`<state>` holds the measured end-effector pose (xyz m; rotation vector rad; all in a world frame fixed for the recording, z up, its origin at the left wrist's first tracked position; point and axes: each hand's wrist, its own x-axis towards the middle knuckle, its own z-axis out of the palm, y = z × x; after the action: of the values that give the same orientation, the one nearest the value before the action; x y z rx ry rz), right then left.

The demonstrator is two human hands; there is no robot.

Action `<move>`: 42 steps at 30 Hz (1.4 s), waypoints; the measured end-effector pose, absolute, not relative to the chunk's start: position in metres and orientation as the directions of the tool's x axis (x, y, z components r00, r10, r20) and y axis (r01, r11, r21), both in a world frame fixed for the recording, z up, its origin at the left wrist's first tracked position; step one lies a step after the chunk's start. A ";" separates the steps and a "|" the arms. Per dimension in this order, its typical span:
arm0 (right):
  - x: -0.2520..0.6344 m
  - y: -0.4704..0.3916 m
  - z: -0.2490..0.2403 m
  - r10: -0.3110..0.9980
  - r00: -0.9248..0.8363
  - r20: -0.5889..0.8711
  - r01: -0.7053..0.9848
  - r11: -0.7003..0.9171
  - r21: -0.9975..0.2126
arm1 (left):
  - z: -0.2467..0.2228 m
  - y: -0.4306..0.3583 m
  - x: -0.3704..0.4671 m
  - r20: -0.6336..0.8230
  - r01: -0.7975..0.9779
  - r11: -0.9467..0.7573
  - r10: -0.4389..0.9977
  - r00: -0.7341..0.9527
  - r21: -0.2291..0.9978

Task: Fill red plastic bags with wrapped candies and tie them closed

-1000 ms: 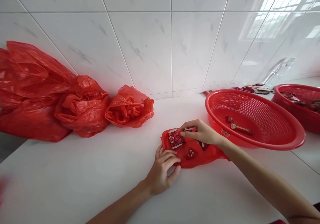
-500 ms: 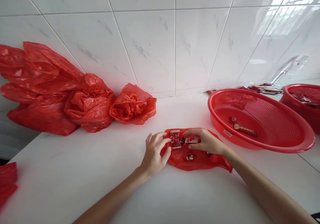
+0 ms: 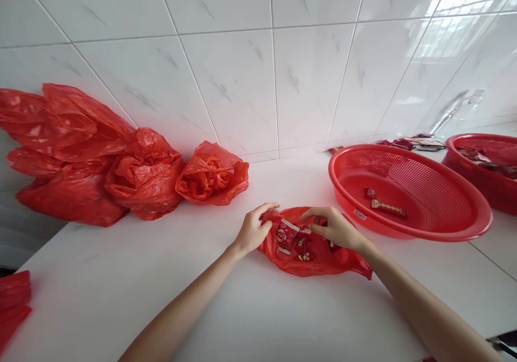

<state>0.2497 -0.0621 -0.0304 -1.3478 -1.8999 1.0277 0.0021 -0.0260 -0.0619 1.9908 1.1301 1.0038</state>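
Observation:
A red plastic bag [image 3: 311,267] lies spread on the white counter with several wrapped snacks in it. Among these are a flat red-and-white packet [image 3: 286,237] and a small dark red sweet [image 3: 304,248]. My left hand [image 3: 253,231] grips the bag's left edge between thumb and fingers. At the far rim, my right hand [image 3: 333,228] bends its thumb and forefinger around the plastic, close beside the snacks; its fingertips are partly hidden.
A red mesh basket [image 3: 448,189] with a few wrapped sweets stands to the right. Behind it are a second red basket [image 3: 464,181] and loose packets [image 3: 404,143]. Filled red bags [image 3: 145,176] line the tiled wall at the left. Another red plastic piece [image 3: 14,303] sits lower left.
My left hand has closed on the bag's left edge and that edge has lifted. The packet has tilted, and the sweets have slid together. The view has shifted slightly.

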 end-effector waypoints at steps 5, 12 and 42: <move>0.252 -0.057 -0.036 0.968 -0.229 0.101 0.458 0.199 -0.867 | -0.036 -0.033 0.008 0.578 0.390 -0.621 0.781 0.237 0.680; 0.253 -0.060 -0.034 0.985 -0.172 0.005 0.343 0.064 -0.937 | -0.030 -0.055 0.028 0.372 0.413 -0.771 0.609 0.701 0.484; 0.263 -0.060 -0.036 0.893 -0.448 -0.044 0.733 0.338 -0.591 | -0.050 -0.030 0.022 0.064 0.697 -0.536 0.812 0.580 0.477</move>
<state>0.2629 -0.0601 -0.0357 -1.4546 -2.3183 0.7943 0.0220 -0.0298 -0.0497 2.4120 1.2159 0.3916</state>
